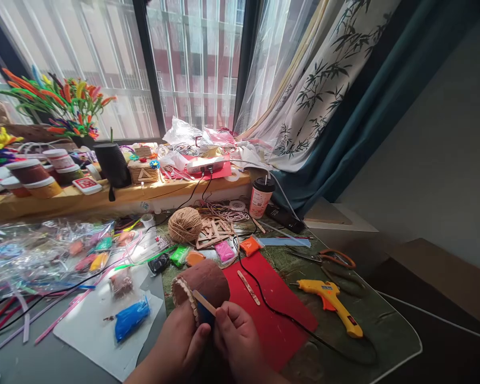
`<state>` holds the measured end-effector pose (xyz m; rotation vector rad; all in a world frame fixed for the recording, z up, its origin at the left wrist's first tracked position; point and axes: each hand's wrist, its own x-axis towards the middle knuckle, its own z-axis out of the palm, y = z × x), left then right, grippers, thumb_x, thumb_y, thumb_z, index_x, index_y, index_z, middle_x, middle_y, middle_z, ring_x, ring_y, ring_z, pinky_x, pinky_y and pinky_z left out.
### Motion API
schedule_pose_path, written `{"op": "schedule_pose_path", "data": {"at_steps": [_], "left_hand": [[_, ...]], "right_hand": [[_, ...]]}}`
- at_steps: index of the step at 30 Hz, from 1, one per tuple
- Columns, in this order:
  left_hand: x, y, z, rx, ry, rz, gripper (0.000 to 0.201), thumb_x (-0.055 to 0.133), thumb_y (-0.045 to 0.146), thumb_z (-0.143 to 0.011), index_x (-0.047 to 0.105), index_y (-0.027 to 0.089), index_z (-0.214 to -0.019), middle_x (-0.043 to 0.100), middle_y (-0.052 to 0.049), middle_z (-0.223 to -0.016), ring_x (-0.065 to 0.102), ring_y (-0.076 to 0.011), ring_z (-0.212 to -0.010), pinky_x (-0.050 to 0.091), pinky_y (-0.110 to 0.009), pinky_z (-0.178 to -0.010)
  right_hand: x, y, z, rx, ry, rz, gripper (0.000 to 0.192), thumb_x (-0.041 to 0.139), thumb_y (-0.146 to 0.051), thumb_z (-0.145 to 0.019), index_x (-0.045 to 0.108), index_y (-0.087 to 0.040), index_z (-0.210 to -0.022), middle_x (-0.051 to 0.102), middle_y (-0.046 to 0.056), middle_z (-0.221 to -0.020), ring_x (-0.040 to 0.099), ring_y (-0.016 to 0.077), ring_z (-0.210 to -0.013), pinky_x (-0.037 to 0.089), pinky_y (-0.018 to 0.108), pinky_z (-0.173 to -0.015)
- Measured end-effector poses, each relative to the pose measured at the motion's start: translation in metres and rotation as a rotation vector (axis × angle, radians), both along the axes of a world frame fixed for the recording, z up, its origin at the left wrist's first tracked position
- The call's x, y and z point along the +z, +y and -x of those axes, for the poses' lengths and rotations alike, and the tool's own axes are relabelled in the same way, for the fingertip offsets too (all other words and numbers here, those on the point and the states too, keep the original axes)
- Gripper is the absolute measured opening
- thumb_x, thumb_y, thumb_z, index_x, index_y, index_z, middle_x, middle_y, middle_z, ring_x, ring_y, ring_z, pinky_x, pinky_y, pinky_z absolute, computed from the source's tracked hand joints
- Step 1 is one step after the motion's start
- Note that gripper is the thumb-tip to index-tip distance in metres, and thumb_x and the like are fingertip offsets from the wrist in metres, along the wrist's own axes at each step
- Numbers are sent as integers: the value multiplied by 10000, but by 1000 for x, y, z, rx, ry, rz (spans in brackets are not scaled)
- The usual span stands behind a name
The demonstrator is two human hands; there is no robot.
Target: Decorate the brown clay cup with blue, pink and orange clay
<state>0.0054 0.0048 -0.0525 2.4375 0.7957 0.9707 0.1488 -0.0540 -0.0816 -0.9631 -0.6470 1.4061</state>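
Note:
A brown, clay-covered cylinder (208,280) lies tilted on its side, its open end toward the left with a pale braided trim around the rim. My left hand (180,341) is closed around its lower rim, the thumb outside and the other fingers largely hidden. Between the thumb and fingers of my right hand (238,333) is a wooden craft stick (204,302), its tip touching or very near the trimmed rim. A dark blue patch shows on the cylinder below the stick. Another craft stick (248,288) lies on a red sheet (280,320) to the right.
On the right lie a yellow hot glue gun (328,293) and orange-handled scissors (332,258). A black cord (264,298) crosses the red sheet. Behind are a twine ball (184,224), clay packets and a lidded cup (261,198). A blue clay packet (132,318) sits left on white paper.

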Motion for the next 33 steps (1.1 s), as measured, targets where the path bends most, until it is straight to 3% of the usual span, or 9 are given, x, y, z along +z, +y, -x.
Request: {"op": "schedule_pose_path", "data": {"at_steps": [7,16,23,29,33], "left_hand": [[0,-1,-4,-5,51,-15,620,239,616,-1136,612,240,-815,704,-25,-669,636,-191,-520,503,-283,-511],[-1,-3,-4,-6,71,50,655,194,655,-1117,608,247,-816,688,-41,-686,621,-208,-542,543,-306,-574],[2,-5,-5,21,62,-2,627,219,642,-1125,603,250,-820,672,-24,-667,600,-198,-519,508,-297,-542],[2,-5,-3,24,44,9,624,229,625,-1129,640,242,-856,708,-38,-700,637,-203,-540,525,-297,-544],[-2,-5,1,2,64,-4,631,238,613,-1129,692,226,-923,769,-81,-785,713,-234,-625,573,-320,-594]], "right_hand": [[-4,-3,1,-14,-135,34,783,763,-919,-709,395,-241,-577,348,-106,-492,242,54,-471,180,219,-450],[1,-11,2,16,-35,19,731,698,-902,-803,406,-258,-618,348,-113,-433,233,51,-362,172,212,-382],[-9,-9,3,-38,-318,-81,740,617,-875,-890,406,-234,-588,341,-66,-559,277,91,-530,197,255,-487],[-5,-5,1,66,-113,-28,728,651,-900,-840,408,-258,-597,324,-98,-448,248,70,-401,179,249,-411],[3,-4,-3,31,-111,-43,739,679,-892,-830,423,-244,-582,343,-95,-456,243,57,-410,176,238,-412]]}}
